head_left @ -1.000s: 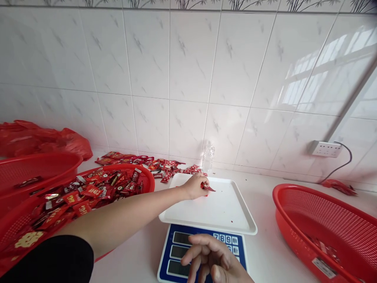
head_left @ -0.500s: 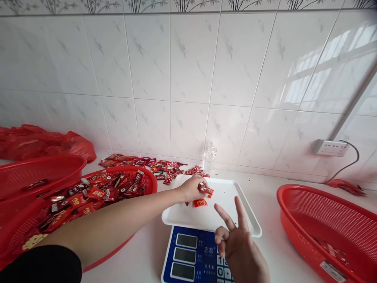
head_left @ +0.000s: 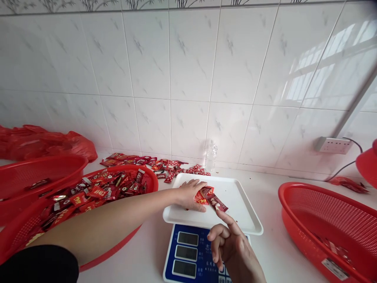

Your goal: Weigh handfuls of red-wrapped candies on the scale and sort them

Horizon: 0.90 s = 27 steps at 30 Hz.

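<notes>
My left hand [head_left: 188, 195] reaches over the white tray [head_left: 244, 208] with its fingers spread, beside a few small packets. Red packets with yellow lettering [head_left: 202, 197] lie against its fingers, partly hidden by it. A longer dark-red packet [head_left: 217, 202] rests on the tray to their right. Nearer to me, above the keypad of the blue weighing scale [head_left: 188, 251], my right hand [head_left: 232, 245] is raised palm up. Its index finger is stretched out, the others are loosely bent, and it holds nothing.
A red basket [head_left: 151, 179] heaped with wrapped packets stands at the left, under my left forearm. Loose packets [head_left: 173, 165] and a clear plastic bottle [head_left: 211, 155] line the wall. Another red basket [head_left: 284, 196] stands at right, with a red object [head_left: 368, 163] at the edge.
My left hand has let go of packets, which now lie on the tray, and its fingers have spread. My right hand's fingers have bent and lowered. A red object has appeared at the right edge.
</notes>
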Tool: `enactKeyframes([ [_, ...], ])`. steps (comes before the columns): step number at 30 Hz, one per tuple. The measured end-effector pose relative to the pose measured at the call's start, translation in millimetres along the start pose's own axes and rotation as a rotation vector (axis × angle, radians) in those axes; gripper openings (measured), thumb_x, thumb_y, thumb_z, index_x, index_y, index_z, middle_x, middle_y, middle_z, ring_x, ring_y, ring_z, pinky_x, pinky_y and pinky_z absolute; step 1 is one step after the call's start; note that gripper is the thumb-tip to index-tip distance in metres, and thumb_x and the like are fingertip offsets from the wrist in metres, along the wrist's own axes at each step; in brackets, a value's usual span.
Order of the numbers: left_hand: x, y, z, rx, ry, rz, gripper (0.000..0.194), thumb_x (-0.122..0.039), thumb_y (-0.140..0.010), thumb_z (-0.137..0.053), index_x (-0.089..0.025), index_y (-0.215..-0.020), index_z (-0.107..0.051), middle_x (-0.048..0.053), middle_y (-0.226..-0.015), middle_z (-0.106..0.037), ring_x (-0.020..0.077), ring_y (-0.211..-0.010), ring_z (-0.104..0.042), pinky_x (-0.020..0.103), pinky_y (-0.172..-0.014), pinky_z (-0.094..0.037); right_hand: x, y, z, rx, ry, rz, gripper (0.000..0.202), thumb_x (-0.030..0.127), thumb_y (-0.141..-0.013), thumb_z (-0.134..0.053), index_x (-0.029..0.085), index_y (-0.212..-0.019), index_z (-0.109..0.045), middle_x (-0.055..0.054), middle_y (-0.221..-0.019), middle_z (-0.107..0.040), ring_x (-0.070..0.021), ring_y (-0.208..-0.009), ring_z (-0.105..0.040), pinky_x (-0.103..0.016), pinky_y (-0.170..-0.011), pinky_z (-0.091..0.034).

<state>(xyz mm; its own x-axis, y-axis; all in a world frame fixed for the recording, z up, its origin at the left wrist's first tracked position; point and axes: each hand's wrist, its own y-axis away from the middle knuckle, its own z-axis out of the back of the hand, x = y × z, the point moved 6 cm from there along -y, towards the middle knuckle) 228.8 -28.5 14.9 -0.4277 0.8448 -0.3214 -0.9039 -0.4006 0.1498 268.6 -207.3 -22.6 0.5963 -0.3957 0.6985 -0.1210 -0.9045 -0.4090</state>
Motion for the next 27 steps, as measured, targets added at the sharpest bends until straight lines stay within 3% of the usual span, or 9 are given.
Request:
enactKeyframes([
  [4, -3.4, 0.1, -1.8, -0.075, 0.014, -0.079, 0.092, -0.064, -0.072, -0.063, -0.027, -0.148, -0.027, 0.013, -0.154, -0.029, 0.0354, -0.141, -0.024, 0.057, -0.111, -0.018, -5.6, 2.1, -4.7, 0.049, 0.047, -0.026, 0.053, 0.055, -0.085, -0.06, 0.03, -0.13, -0.052, -0.005, -0.094, -0.066, -0.0118, -0.065, -0.062, -0.018, -0.049, -0.046],
  [7, -2.8, 2.8, 0.2, -0.074, 0.02, -0.042, 0.096, -0.067, -0.07, -0.063, -0.024, -0.148, -0.026, 0.016, -0.156, -0.022, 0.0369, -0.143, -0.016, 0.059, -0.112, -0.015, -8.8, 2.4, -5.3, 0.066, 0.064, -0.04, 0.052, 0.056, -0.085, -0.059, 0.028, -0.128, -0.054, -0.006, -0.094, -0.066, -0.0118, -0.065, -0.062, -0.019, -0.049, -0.046],
  [11, 4.0, 8.3, 1.1, 0.003, -0.012, 0.082, 0.103, -0.075, -0.067, -0.059, -0.03, -0.15, -0.016, 0.016, -0.159, -0.008, 0.0397, -0.144, 0.0, 0.07, -0.105, -0.008, -10.3, 1.3, -6.1, 0.1, 0.065, -0.022, 0.051, 0.054, -0.085, -0.061, 0.027, -0.128, -0.055, -0.007, -0.093, -0.067, -0.0124, -0.065, -0.063, -0.018, -0.047, -0.046],
  [15, 4.2, 10.2, -3.2, 0.001, -0.018, 0.071, 0.098, -0.076, -0.071, -0.053, -0.035, -0.15, -0.012, 0.013, -0.159, -0.01, 0.0382, -0.145, -0.001, 0.068, -0.106, -0.008, -13.2, 1.1, -8.4, 0.14, 0.073, -0.048, 0.051, 0.054, -0.085, -0.061, 0.029, -0.128, -0.054, -0.006, -0.096, -0.067, -0.0117, -0.069, -0.064, -0.017, -0.05, -0.047],
  [18, -0.4, 9.5, -8.3, -0.019, -0.004, 0.022, 0.085, -0.073, -0.076, -0.051, -0.042, -0.148, -0.018, 0.007, -0.16, -0.011, 0.0369, -0.145, -0.006, 0.065, -0.109, -0.007, -14.0, 1.4, -11.0, 0.183, 0.061, -0.04, 0.049, 0.052, -0.086, -0.06, 0.029, -0.129, -0.053, -0.006, -0.097, -0.067, -0.0108, -0.07, -0.064, -0.016, -0.051, -0.047],
  [22, -8.4, 10.3, -5.9, -0.113, -0.043, -0.002, 0.073, -0.069, -0.079, -0.051, -0.038, -0.144, -0.035, 0.009, -0.155, -0.028, 0.0379, -0.14, -0.025, 0.058, -0.109, -0.018, -15.8, 1.6, -12.6, 0.209, 0.045, -0.014, 0.046, 0.049, -0.088, -0.059, 0.028, -0.129, -0.053, -0.006, -0.098, -0.067, -0.01, -0.07, -0.065, -0.015, -0.051, -0.047],
  [27, -17.6, 13.5, -0.2, -0.223, -0.138, -0.057, 0.063, -0.064, -0.083, -0.049, -0.029, -0.135, -0.05, 0.013, -0.133, -0.052, 0.0371, -0.122, -0.046, 0.049, -0.099, -0.037, -18.0, 1.6, -13.1, 0.216, 0.049, -0.009, 0.045, 0.047, -0.089, -0.059, 0.028, -0.129, -0.053, -0.007, -0.098, -0.068, -0.0097, -0.071, -0.065, -0.014, -0.051, -0.047],
])
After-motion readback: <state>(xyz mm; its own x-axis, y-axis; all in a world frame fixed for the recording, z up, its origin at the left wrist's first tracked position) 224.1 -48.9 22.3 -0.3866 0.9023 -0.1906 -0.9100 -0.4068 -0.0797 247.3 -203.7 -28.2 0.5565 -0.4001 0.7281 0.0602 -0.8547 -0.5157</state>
